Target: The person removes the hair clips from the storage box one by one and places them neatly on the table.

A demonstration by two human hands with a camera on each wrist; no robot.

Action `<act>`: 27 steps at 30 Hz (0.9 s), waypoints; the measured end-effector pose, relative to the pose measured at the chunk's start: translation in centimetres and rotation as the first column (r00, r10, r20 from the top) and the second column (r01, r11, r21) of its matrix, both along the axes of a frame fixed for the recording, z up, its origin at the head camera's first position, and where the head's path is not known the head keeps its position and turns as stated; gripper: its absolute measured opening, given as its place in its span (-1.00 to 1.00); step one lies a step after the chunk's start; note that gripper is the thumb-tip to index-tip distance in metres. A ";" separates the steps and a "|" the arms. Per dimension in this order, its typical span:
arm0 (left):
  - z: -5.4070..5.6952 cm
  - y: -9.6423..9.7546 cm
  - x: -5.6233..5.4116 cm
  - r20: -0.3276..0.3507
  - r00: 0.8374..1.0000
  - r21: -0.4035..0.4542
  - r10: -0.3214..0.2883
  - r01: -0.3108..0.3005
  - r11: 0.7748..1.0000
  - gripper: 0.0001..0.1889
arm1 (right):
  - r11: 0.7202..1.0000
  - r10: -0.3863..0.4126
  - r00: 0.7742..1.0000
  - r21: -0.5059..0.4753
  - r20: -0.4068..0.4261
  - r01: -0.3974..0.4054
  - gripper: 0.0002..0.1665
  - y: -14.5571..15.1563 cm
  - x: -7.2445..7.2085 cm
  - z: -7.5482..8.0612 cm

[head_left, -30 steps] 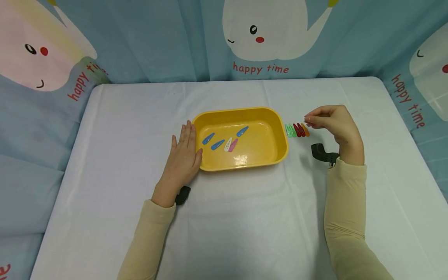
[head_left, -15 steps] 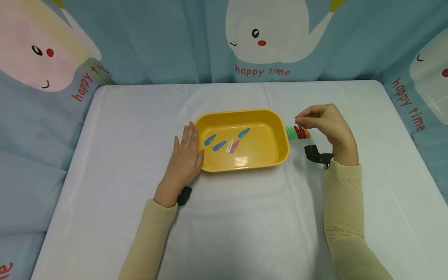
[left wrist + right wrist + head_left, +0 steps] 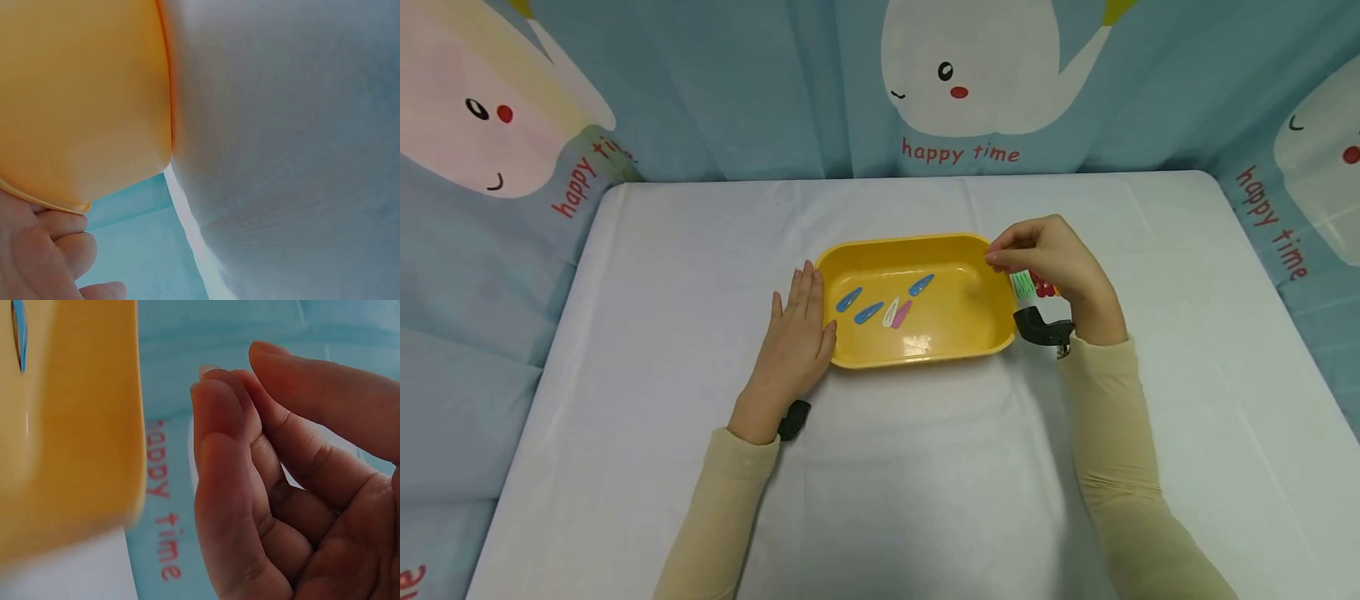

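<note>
A yellow tray (image 3: 970,321) holds three blue hair clips (image 3: 869,312), a white hair clip (image 3: 891,312) and a pink hair clip (image 3: 902,314). My left hand (image 3: 793,342) rests along the tray's left end, fingers straight. Over the tray's far right corner is my right hand (image 3: 1048,254), its fingers bent and thumb near the index finger. In the right wrist view the right hand (image 3: 250,469) shows its palm side; I cannot tell if a clip is between the fingertips. Beneath that hand, green hair clips (image 3: 1023,285) and red hair clips (image 3: 1042,285) lie beside the tray, partly hidden.
A white cloth (image 3: 910,483) covers the table. Behind it hangs a blue curtain (image 3: 760,92) with printed whales and red lettering. Black wrist cameras (image 3: 1043,328) are worn at both wrists.
My right hand has moved left from above the row of clips to the tray's right rim. The left hand and the clips in the tray stay as they were.
</note>
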State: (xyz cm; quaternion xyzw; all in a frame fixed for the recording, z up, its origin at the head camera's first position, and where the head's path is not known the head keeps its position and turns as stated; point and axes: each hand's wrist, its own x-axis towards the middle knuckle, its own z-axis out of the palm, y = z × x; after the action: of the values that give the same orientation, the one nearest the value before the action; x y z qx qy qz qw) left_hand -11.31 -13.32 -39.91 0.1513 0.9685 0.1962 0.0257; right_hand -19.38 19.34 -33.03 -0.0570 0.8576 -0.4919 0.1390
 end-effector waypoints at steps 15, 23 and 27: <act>0.1 0.1 0.0 0.004 1.000 -0.009 -0.002 0.002 1.000 -0.32 | 0.983 0.179 0.982 -0.049 0.061 -0.176 -0.86 -5.2 -1.1 -2.1; 0.1 0.1 0.0 0.003 1.000 -0.013 -0.004 0.004 1.000 -0.32 | 0.943 0.314 0.939 0.064 0.137 -0.325 -0.89 -6.9 -1.8 -3.3; 0.1 0.0 0.0 0.007 1.000 -0.011 -0.003 0.003 1.000 -0.32 | 0.920 0.360 0.918 0.100 0.169 -0.379 -0.89 -7.8 -2.1 -3.8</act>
State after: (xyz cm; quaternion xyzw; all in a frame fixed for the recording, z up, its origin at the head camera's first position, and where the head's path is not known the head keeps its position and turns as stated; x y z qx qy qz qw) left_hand -11.33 -13.28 -39.85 0.1518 0.9693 0.1913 0.0301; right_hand -21.52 11.57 -36.80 -0.1723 0.8489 -0.4025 0.2960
